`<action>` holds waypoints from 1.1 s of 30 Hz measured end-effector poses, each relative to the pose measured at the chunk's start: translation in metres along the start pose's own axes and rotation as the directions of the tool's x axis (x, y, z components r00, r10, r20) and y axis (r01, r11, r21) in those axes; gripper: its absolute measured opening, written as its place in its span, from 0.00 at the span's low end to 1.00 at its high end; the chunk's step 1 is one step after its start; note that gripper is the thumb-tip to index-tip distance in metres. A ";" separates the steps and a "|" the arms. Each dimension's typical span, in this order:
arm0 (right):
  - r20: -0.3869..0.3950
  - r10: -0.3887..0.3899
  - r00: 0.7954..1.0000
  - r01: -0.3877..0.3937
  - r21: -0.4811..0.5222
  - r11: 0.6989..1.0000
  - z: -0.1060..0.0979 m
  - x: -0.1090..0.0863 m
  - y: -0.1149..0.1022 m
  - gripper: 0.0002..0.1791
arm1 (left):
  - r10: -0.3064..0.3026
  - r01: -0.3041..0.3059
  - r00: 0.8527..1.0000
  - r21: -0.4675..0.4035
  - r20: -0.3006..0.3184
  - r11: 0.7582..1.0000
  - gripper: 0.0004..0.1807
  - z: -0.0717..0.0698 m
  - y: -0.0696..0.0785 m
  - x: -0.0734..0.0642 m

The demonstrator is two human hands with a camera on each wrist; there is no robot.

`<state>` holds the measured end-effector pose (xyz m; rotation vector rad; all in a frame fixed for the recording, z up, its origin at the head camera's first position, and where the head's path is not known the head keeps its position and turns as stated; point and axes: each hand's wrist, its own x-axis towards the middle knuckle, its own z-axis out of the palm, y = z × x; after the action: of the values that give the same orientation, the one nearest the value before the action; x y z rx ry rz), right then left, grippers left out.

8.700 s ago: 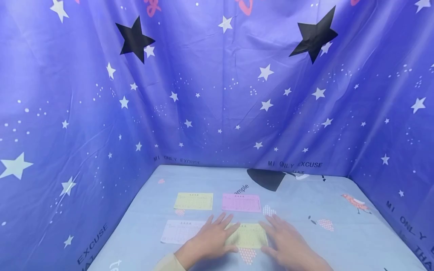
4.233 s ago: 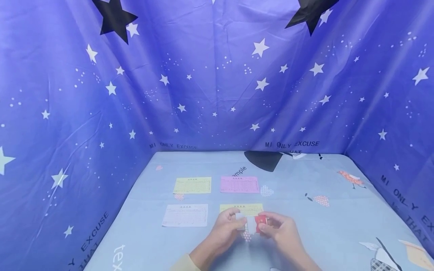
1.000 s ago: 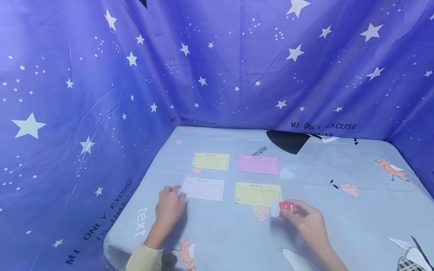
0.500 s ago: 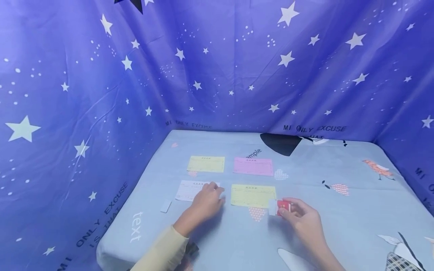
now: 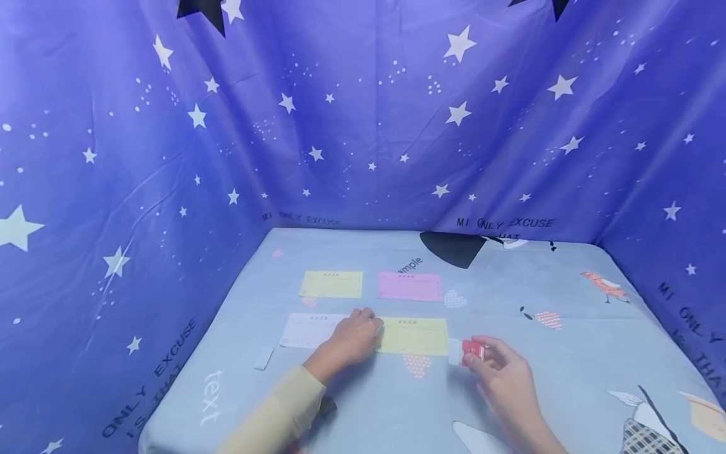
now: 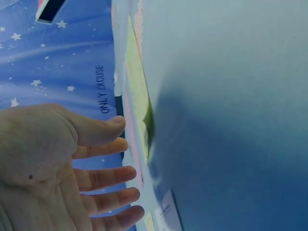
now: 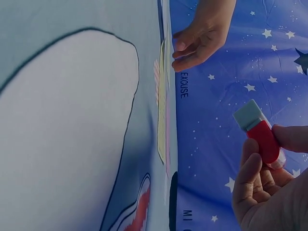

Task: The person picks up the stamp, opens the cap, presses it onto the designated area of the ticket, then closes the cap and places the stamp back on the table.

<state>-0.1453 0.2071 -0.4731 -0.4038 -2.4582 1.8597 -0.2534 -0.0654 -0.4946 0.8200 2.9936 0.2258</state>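
My right hand (image 5: 505, 372) pinches a small red hand stamp (image 5: 472, 351) between thumb and fingers, just right of the lower yellow form (image 5: 414, 337). The right wrist view shows the stamp's red body (image 7: 263, 139) with a pale square end pointing away from the fingers. My left hand (image 5: 354, 337) is at the left edge of that yellow form. In the left wrist view, its fingers (image 6: 108, 180) are spread and straight, and the near form edge (image 6: 139, 91) looks slightly raised. A white printed form (image 5: 309, 331) is partly hidden behind the left hand.
A small white rectangular piece (image 5: 263, 358) lies left of the white form. Farther back lie another yellow form (image 5: 331, 284) and a pink form (image 5: 409, 287). A patterned blue cloth (image 5: 567, 391) covers the table, and purple star-printed curtains (image 5: 340, 126) hang around it.
My left hand set down the white piece left of the white form, then moved right to the lower yellow form. My right hand keeps the stamp at about the same place.
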 end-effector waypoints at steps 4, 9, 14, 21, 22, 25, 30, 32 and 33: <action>-0.011 0.016 1.000 -0.016 0.049 0.999 -0.001 0.000 0.000 0.26 | -0.001 0.001 1.000 -0.009 0.014 1.000 0.08 0.005 -0.003 0.008; 0.002 0.057 0.998 -0.057 0.095 0.994 -0.003 0.001 0.001 0.31 | 0.001 -0.001 1.000 -0.022 0.015 1.000 0.06 0.011 -0.008 0.015; 0.005 0.075 0.997 -0.075 0.004 0.997 -0.008 0.005 0.001 0.29 | 0.010 -0.009 1.000 -0.039 0.011 0.999 0.08 0.015 -0.011 0.022; -0.030 -0.076 0.997 0.062 -0.323 0.944 -0.012 0.015 0.002 0.23 | 0.014 -0.013 1.000 -0.064 0.020 0.998 0.12 0.014 -0.014 0.023; -0.026 -0.083 0.996 0.070 -0.328 0.942 -0.012 0.017 0.002 0.23 | 0.018 -0.016 1.000 -0.067 0.023 0.998 0.13 0.013 -0.014 0.023; -0.017 -0.096 0.995 0.085 -0.327 0.941 -0.010 0.020 0.001 0.22 | 0.026 -0.023 0.999 -0.071 0.032 0.997 0.16 0.012 -0.014 0.022; 0.016 -0.102 0.995 0.101 -0.354 0.930 -0.005 0.028 0.000 0.23 | 0.029 -0.026 0.998 -0.062 0.047 0.998 0.19 0.012 -0.015 0.021; 0.029 -0.125 0.992 0.126 -0.386 0.914 -0.003 0.033 -0.001 0.21 | 0.029 -0.025 0.998 -0.060 0.054 0.998 0.20 0.013 -0.016 0.021; 0.038 -0.143 0.989 0.147 -0.399 0.905 -0.002 0.035 -0.001 0.20 | 0.028 -0.025 0.998 -0.060 0.055 0.998 0.21 0.013 -0.016 0.021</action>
<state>-0.1789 0.2164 -0.4757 -0.2129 -2.7848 1.2983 -0.2786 -0.0667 -0.5098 0.8460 2.9104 0.2867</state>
